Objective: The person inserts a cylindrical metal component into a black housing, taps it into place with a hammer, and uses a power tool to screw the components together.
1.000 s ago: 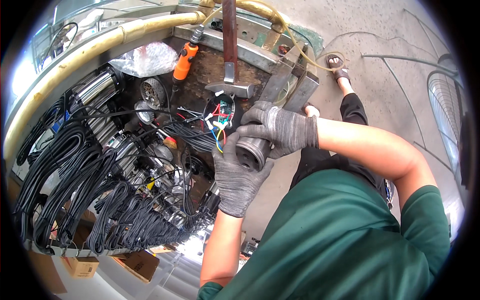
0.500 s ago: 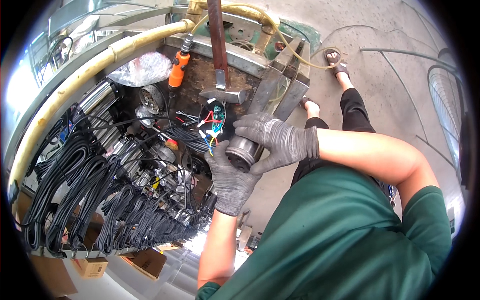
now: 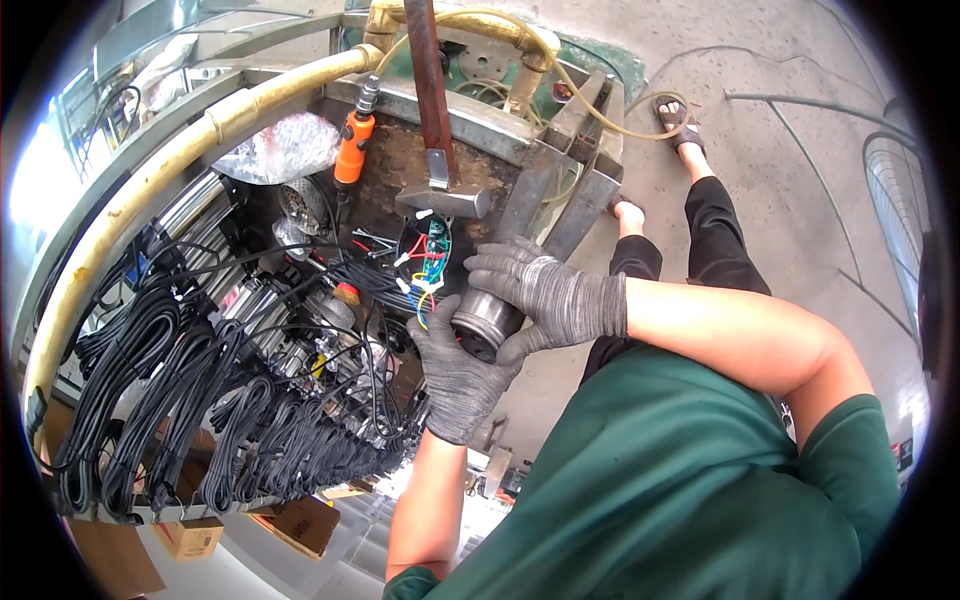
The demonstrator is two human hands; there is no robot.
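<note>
A dark, shiny metal cylinder [image 3: 487, 319] with a grooved rim lies tilted at the bench's near edge. My right hand [image 3: 550, 297], in a grey knit glove, wraps over its upper side. My left hand [image 3: 462, 382], gloved alike, closes on its lower end, thumb pointing up beside it. Just beyond the left thumb, a green circuit board [image 3: 434, 252] sits in a round dark housing, with red, blue and yellow wires and white connectors coming off it. The far part of the cylinder is hidden under my right hand.
A hammer [image 3: 443, 200] lies behind the circuit board. An orange power screwdriver [image 3: 354, 146] stands near a clear plastic bag [image 3: 285, 148]. Bundled black cables [image 3: 130, 380] hang along the left. A steel vise-like block [image 3: 568, 190] borders the bench; cardboard boxes [image 3: 188, 537] stand below.
Both hands keep their hold on the cylinder; my left hand has shifted slightly down and its wrist has turned a little. The whole view has moved slightly.
</note>
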